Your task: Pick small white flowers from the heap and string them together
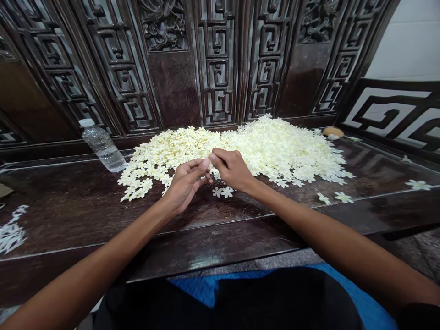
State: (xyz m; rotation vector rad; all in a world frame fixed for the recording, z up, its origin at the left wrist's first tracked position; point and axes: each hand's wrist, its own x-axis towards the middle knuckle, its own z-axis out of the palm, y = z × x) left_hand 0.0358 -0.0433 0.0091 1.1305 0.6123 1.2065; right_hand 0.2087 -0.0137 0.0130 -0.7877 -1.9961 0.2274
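A large heap of small cream-white five-petalled flowers [271,151] spreads over the dark wooden bench top [85,201]. My left hand [187,181] and my right hand [232,169] are raised just above its front edge, their fingertips pinched and almost meeting. Whatever they might hold is hidden by the fingers. A pair of loose flowers [222,192] lies on the bare wood just below my right hand.
Carved dark wood panels [216,59] rise behind the bench, with a fretwork armrest [388,114] at right. A plastic water bottle [103,147] lies on its side at left. A tan round object [332,132] sits behind the heap. White flowers [12,233] lie at the far left.
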